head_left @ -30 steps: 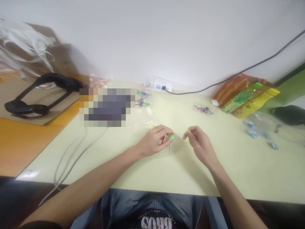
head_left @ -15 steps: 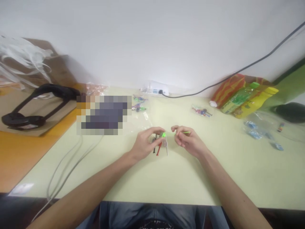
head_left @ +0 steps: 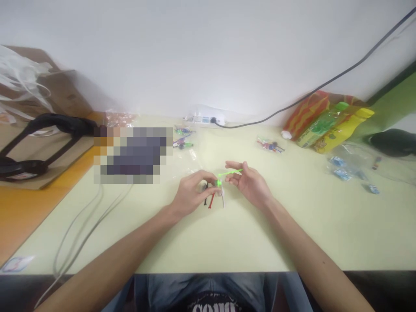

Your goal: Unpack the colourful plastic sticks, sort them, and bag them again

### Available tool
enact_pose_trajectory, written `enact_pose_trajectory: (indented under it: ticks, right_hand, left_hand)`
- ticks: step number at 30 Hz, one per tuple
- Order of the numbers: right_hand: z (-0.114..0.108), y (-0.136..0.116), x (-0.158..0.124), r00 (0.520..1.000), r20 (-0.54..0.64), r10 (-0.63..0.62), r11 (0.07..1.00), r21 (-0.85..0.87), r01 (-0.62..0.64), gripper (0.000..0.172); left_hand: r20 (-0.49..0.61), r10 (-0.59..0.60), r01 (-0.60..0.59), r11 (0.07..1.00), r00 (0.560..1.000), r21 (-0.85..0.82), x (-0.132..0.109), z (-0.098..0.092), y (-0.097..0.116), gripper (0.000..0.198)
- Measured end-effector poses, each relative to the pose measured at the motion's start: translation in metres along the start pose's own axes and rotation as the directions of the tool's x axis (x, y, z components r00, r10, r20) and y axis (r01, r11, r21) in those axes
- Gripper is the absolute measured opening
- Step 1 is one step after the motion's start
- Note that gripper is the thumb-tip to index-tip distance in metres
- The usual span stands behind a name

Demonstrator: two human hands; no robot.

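Observation:
Near the middle of the pale table, my left hand (head_left: 192,193) is closed on a small assembly with a green part (head_left: 219,183) between thumb and forefinger. A black stick, a red stick (head_left: 211,201) and a white stick (head_left: 223,200) hang down from it. My right hand (head_left: 251,184), just to the right, pinches a thin bright green stick (head_left: 232,172) by its right end. The stick lies nearly level, its left end just above the green part; whether they touch is too small to tell.
Bagged coloured pieces (head_left: 183,143) and another bag (head_left: 270,145) lie farther back. A white power strip (head_left: 208,117) with a black cable stands by the wall. Yellow and green packages (head_left: 341,130) and blue packets (head_left: 342,174) are right; a blurred dark object (head_left: 138,155) and black frame (head_left: 60,151) left.
The green stick in my right hand has swung from pointing right to reaching left over the green part. My right hand has turned and its fingers have stretched. The whole view has shifted slightly.

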State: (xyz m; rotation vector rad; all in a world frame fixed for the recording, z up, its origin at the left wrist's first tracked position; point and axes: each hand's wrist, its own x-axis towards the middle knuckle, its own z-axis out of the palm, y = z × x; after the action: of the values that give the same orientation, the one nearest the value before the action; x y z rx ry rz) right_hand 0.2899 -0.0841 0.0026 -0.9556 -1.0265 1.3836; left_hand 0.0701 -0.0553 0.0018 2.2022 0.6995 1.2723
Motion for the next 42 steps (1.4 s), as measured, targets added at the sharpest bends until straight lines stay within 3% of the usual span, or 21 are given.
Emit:
enact_pose_trajectory:
  ticks: [2,5,10,14,20,24,31,37,42]
  right_hand:
    - [0.002,0.001,-0.001,0.999,-0.023,-0.045,0.997,-0.056,0.044,0.049]
    - [0.008,0.000,-0.006,0.988,-0.049,-0.148,0.954,-0.271,0.129,0.048]
    - [0.019,0.003,-0.015,0.920,-0.120,-0.373,0.834,-0.479,0.276,0.027]
    - [0.023,0.010,-0.019,0.911,-0.070,-0.406,0.760,-0.580,0.294,0.026]
    - [0.034,0.015,-0.022,0.922,-0.089,-0.378,0.830,-0.473,0.294,0.028]
    - [0.040,0.014,-0.024,0.915,-0.079,-0.395,0.795,-0.528,0.298,0.023]
    - [0.043,0.014,-0.028,0.886,-0.057,-0.460,0.740,-0.576,0.347,0.022]
    - [0.047,0.012,-0.025,0.923,-0.019,-0.385,0.811,-0.484,0.329,0.018]
    - [0.047,0.014,-0.024,0.897,0.026,-0.441,0.776,-0.492,0.395,0.014]
  left_hand:
    - [-0.006,0.003,-0.003,1.000,1.000,0.001,0.000,0.000,0.001,0.017]
    - [-0.022,0.012,-0.012,1.000,1.000,0.020,0.000,0.000,0.003,0.025]
    - [-0.064,0.058,-0.055,0.997,0.996,0.059,0.001,-0.002,0.005,0.016]
    - [-0.129,0.029,-0.018,0.996,0.991,0.085,0.002,-0.001,0.003,0.013]
    - [-0.151,-0.066,0.075,0.996,0.986,0.057,-0.001,0.001,0.000,0.016]
    - [-0.152,-0.121,0.121,0.993,0.981,-0.006,-0.003,0.002,-0.002,0.019]
    - [-0.161,-0.122,0.125,0.992,0.979,0.009,-0.004,0.002,-0.001,0.022]
    - [-0.160,-0.152,0.153,0.988,0.975,-0.004,-0.005,-0.001,-0.004,0.018]
    - [-0.129,-0.113,0.119,0.992,0.985,0.035,-0.004,-0.005,-0.006,0.019]
